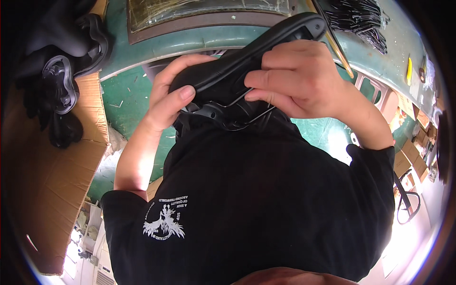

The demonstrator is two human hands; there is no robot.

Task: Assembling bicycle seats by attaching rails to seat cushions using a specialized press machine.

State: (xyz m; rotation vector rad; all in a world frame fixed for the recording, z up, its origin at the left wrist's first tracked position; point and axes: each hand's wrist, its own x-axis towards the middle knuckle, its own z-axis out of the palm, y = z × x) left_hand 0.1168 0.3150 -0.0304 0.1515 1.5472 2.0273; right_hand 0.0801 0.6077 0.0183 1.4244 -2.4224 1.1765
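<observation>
A black bicycle saddle (pixel 225 69) is held up in front of my chest, tilted so its narrow nose points to the upper right. My left hand (pixel 166 92) grips the wide end, thumb on the near edge and fingers around the far side. My right hand (pixel 304 78) is closed at the underside near the nose, thumb and fingers pinched on a thin metal rail (pixel 259 115). The rail runs toward the wide end. Its far end is hidden behind my fingers, so I cannot tell whether it is seated in the saddle.
A green worktable (pixel 185 42) lies beyond the saddle, bearing a brown-framed panel (pixel 204 21), a yellowish rod (pixel 339 50), a bundle of black bent rods (pixel 358 21) and a yellow tool (pixel 409 71). Several black saddles (pixel 61 85) sit by an opened cardboard box (pixel 78 175) at left.
</observation>
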